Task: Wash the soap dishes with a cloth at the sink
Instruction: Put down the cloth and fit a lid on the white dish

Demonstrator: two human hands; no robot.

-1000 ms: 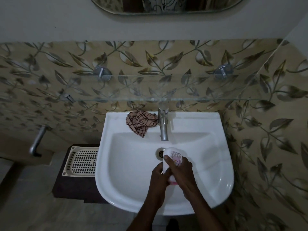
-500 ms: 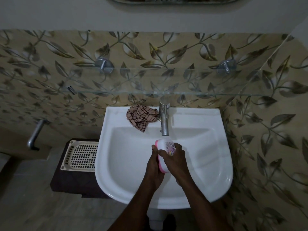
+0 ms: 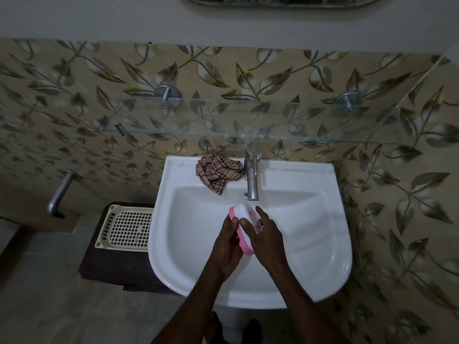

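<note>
A pink and white soap dish (image 3: 244, 225) is held on its edge over the white sink (image 3: 323, 244), just below the spout of the steel tap (image 3: 252, 178). My left hand (image 3: 227, 244) grips its pink side from the left. My right hand (image 3: 269, 238) closes over its white patterned lid from the right. A crumpled checked brown cloth (image 3: 216, 171) lies on the sink's back ledge, left of the tap, with a corner hanging into the basin. No water is seen running from the tap.
A cream plastic lattice tray (image 3: 126, 227) rests on a dark stand (image 3: 104, 266) left of the sink. A glass shelf (image 3: 248, 135) on two steel pegs juts out above the tap. A steel pipe (image 3: 59, 192) sticks out of the left wall.
Both hands have carried the soap dish up from near the drain to just below the tap's spout. The dish has turned so its pink side shows on the left.
</note>
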